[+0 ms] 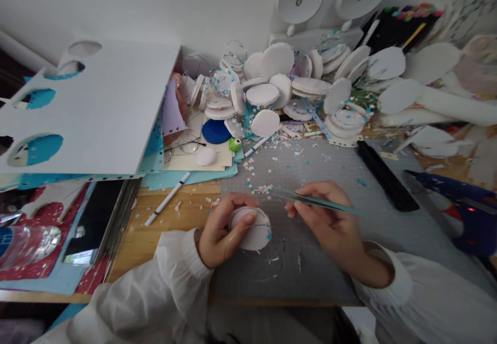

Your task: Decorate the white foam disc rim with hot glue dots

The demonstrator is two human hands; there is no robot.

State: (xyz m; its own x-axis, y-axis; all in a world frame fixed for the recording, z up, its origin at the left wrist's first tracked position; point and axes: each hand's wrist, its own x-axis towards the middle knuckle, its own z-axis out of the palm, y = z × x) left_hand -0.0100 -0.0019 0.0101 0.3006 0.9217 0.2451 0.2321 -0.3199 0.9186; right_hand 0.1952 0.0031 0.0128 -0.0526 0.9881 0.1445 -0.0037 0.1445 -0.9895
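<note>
The left hand is closed around a round white foam disc, with the thumb over its upper edge and the fingers under it. The disc is held just above a grey cutting mat that lies on the wooden counter. The right hand pinches a pair of thin teal tweezers between thumb and fingers; the tips point left, near the top of the disc. I cannot tell if the tips touch it. Small white and blue paper bits lie on the mat above the hands. Behind them is a big pile of similar white discs. A blue glue gun rests at the right, and a white board with round holes stands at the left.
</note>
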